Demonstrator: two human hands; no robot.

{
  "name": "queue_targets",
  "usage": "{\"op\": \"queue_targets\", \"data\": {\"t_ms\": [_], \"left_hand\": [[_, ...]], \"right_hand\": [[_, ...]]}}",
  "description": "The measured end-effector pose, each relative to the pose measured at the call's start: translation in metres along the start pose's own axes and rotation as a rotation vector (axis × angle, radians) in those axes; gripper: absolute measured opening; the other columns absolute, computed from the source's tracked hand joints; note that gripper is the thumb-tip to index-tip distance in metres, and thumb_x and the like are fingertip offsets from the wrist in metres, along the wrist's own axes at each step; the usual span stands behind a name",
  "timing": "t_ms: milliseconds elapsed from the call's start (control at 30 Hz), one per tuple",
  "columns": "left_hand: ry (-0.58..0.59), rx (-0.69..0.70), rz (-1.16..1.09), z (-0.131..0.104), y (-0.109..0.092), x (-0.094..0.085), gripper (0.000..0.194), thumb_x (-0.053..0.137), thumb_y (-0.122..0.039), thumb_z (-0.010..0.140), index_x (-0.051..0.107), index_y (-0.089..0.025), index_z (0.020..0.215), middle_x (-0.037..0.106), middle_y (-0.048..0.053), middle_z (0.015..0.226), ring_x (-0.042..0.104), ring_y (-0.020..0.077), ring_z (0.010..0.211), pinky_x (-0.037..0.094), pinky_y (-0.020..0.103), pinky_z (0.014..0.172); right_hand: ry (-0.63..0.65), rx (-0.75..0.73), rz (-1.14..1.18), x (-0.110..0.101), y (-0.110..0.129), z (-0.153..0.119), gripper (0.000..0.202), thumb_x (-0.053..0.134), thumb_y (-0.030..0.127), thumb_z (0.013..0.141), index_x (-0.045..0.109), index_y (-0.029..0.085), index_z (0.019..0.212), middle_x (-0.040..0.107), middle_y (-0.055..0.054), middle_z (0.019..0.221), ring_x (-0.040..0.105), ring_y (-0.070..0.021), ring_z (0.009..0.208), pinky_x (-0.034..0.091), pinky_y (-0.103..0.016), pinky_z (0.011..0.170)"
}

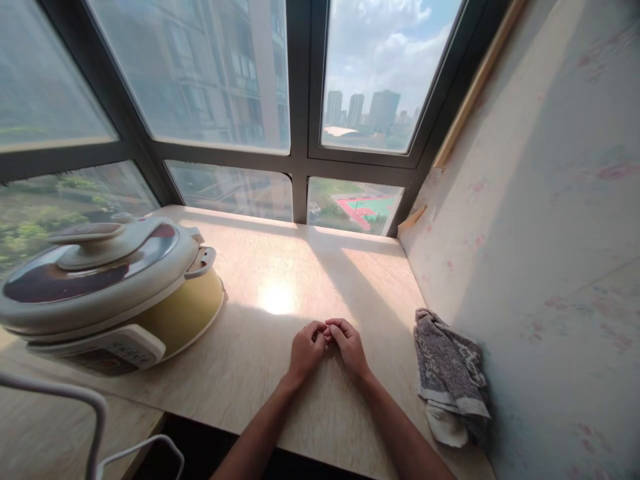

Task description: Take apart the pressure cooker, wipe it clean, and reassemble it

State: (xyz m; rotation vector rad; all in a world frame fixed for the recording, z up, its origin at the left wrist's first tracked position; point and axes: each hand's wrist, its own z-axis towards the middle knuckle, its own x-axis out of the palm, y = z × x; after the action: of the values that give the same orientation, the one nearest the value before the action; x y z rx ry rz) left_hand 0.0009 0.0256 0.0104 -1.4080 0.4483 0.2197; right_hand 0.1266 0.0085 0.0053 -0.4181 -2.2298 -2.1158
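Observation:
My left hand (pixel 307 348) and my right hand (pixel 347 345) meet over the middle of the pale stone-patterned counter (pixel 240 360). The fingers of both are bent and pinched together, with the fingertips touching or nearly touching. Whatever lies between the fingertips, if anything, is too small to make out. Both forearms reach in from the bottom edge of the view. A patch of bright sunlight falls on the counter just beyond my hands.
A cream and yellow electric cooker (pixel 185 313) with a glass lid stands at the left. A grey patterned cloth (pixel 445 363) lies at the right against the papered wall (pixel 560 300). White cables (pixel 95 407) curve at the lower left. Dark-framed windows (pixel 300 120) rise behind the counter.

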Motion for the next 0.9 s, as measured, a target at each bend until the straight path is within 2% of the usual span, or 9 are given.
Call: {"op": "queue_targets", "data": {"t_ms": [367, 900], "left_hand": [[0.030, 0.069, 0.025, -0.004, 0.009, -0.003, 0.020, 0.049, -0.021, 0.086, 0.068, -0.018, 0.090, 0.073, 0.008, 0.087, 0.065, 0.0204, 0.081, 0.046, 0.032, 0.076], [0.047, 0.111, 0.000, -0.009, 0.013, -0.003, 0.019, 0.049, -0.014, 0.085, 0.068, -0.017, 0.090, 0.073, 0.007, 0.089, 0.064, 0.0192, 0.083, 0.047, 0.031, 0.077]], "right_hand": [[0.066, 0.007, -0.048, -0.001, 0.008, -0.003, 0.026, 0.068, 0.045, 0.078, 0.071, 0.021, 0.087, 0.069, -0.002, 0.075, 0.063, -0.0169, 0.068, 0.052, -0.032, 0.070], [0.055, -0.071, -0.152, -0.006, -0.003, -0.007, 0.029, 0.066, 0.048, 0.080, 0.071, 0.021, 0.090, 0.071, -0.004, 0.076, 0.066, -0.0187, 0.072, 0.054, -0.034, 0.074]]}}
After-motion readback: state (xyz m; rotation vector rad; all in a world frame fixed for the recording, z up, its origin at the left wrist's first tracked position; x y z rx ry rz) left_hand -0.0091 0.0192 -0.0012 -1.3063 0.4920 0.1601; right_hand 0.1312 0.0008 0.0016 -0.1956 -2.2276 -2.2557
